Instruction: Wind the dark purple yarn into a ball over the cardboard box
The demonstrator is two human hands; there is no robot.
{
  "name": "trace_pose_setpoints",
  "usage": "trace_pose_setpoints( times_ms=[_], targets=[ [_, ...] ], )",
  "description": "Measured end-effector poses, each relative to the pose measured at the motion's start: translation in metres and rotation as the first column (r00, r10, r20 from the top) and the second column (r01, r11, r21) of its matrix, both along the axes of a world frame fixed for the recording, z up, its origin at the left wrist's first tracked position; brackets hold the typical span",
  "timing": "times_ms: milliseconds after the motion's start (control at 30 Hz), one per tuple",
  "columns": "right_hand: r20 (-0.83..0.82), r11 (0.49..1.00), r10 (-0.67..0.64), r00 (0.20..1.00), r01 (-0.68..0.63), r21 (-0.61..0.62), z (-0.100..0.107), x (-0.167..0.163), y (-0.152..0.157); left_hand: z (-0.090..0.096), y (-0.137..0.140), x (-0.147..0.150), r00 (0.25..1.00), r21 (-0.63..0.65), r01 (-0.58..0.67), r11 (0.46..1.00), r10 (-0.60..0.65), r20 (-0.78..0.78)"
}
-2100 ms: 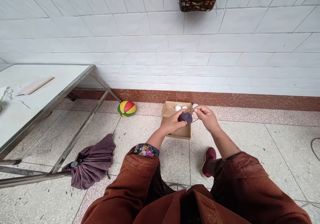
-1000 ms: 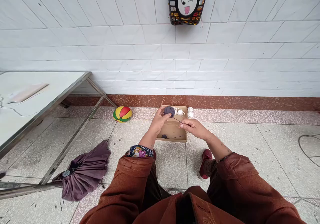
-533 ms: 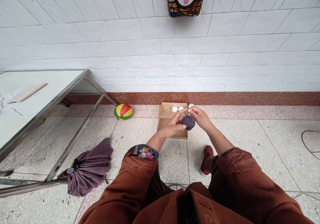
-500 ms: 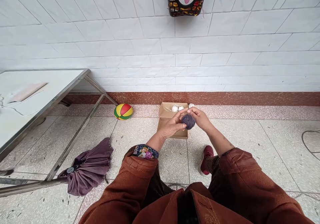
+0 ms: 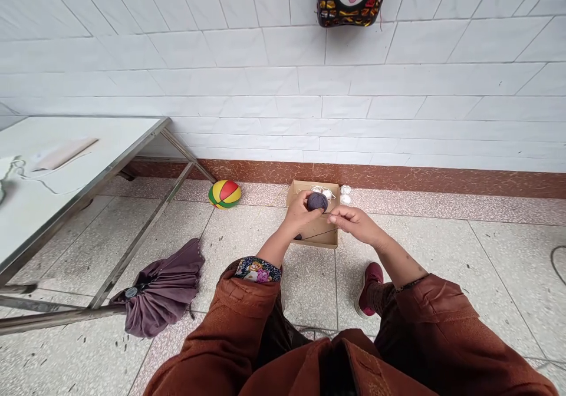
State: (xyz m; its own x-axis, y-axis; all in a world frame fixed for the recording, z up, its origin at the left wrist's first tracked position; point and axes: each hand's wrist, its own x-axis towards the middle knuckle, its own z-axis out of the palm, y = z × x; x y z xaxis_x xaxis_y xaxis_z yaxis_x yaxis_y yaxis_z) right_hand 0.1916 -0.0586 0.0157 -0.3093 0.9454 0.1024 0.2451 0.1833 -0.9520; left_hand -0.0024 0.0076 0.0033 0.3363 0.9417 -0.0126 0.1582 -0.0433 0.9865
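Observation:
A ball of dark purple-grey yarn [image 5: 317, 202] sits in my left hand [image 5: 297, 216], whose fingers curl round it. Just to its right, my right hand [image 5: 351, 224] is closed in a pinch on a thin strand of that yarn. Another length of dark strand [image 5: 318, 234] slants below both hands, towards a small dark shape by my left wrist that I cannot make out. Under the hands an open cardboard box [image 5: 329, 240] rests on the floor, partly hidden by them. White yarn balls [image 5: 327, 194] lie in its far part.
Two white balls [image 5: 345, 199] sit on the floor beside the box. A colourful ball [image 5: 224, 194] and a folded purple umbrella [image 5: 165, 296] are left, near a metal-framed table [image 5: 88, 172]. A black basket [image 5: 349, 17] hangs on the tiled wall [image 5: 247, 83].
The yarn ball has moved left and slightly up with my left hand. My right hand has drawn away from it, pulling out a strand. The view has shifted a little left.

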Motion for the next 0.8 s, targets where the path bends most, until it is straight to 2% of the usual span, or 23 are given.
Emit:
trace_pose_setpoints(
  times_ms=[100,167,267,333,433,533,667,733,800],
  targets=[
    [-0.161,0.996,-0.085,0.983,0.081,-0.029,0.008,0.006,0.002,0.0,-0.007,0.0,0.983,0.003,0.174,0.985,-0.174,-0.055],
    [-0.191,0.983,-0.183,0.964,0.183,-0.019,0.007,0.009,0.008,0.001,-0.013,0.001,0.949,-0.014,0.315,0.949,-0.315,-0.021],
    [-0.135,0.947,-0.317,0.939,0.321,0.005,-0.002,0.012,0.017,0.003,-0.019,0.003,0.864,-0.045,0.488,0.872,-0.476,0.163],
    [-0.073,0.929,-0.368,0.927,0.37,0.017,-0.01,0.012,0.022,0.005,-0.02,0.005,0.81,-0.058,0.535,0.843,-0.492,0.32],
    [0.032,0.93,-0.366,0.93,0.365,0.035,-0.024,0.008,0.024,0.008,-0.017,0.005,0.82,-0.078,0.453,0.888,-0.381,0.427],
    [0.155,0.955,-0.296,0.943,0.288,0.07,-0.034,0.002,0.022,0.007,-0.012,0.004,0.893,-0.105,0.288,0.952,-0.228,0.388],
    [0.244,0.992,-0.104,0.964,0.082,0.1,-0.031,-0.009,0.013,-0.002,-0.002,0.002,0.989,-0.054,0.061,0.997,-0.053,0.14],
    [0.239,0.993,0.011,0.971,-0.04,0.114,-0.021,-0.013,0.006,-0.008,0.002,0.001,0.999,0.049,-0.033,0.998,0.033,0.006],
    [0.199,0.985,0.096,0.975,-0.121,0.12,-0.009,-0.013,0.0,-0.012,0.004,0.0,0.993,0.162,-0.064,0.985,0.079,-0.086]
  ],
)
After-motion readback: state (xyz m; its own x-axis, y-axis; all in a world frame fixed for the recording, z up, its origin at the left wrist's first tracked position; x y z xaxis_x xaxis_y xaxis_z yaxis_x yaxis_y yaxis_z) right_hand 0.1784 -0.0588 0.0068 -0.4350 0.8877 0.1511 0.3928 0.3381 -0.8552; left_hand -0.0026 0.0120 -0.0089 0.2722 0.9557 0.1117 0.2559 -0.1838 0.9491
